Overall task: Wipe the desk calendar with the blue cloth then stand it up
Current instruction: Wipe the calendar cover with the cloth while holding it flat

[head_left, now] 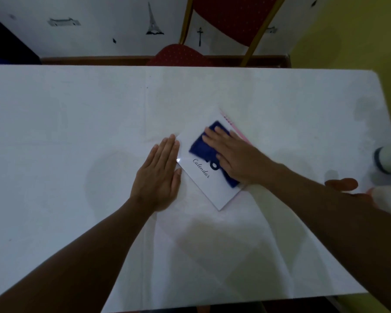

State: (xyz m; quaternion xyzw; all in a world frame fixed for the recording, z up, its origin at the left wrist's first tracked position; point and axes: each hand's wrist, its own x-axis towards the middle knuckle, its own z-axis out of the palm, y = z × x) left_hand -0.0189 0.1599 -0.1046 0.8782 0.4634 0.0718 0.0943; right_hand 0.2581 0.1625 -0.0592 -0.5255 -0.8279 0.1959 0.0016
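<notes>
calendar [209, 175]: lying flat and turned at an angle on the white table [77, 132], right of centre, cover up with "Calendar" printed on it

cloth [203, 145]: blue, spread on the calendar's far half, pinned under the right hand

right hand [233, 158]: grip is flat, fingers together and stretched out, palm pressing the cloth down, not pinching anything

left hand [160, 177]: also flat and open, resting on the table with its fingers right against the calendar's left edge, looks like it's bracing it

handling: probably light, stiff card with a glossy cover, so it'll likely slide on the tablecloth unless braced; bends if pressed hard

where to hold: for standing it up, best guess is the near and far edges, thumbs under the cover to splay the base

stage: looks mid-wipe, not stood up yet
</notes>
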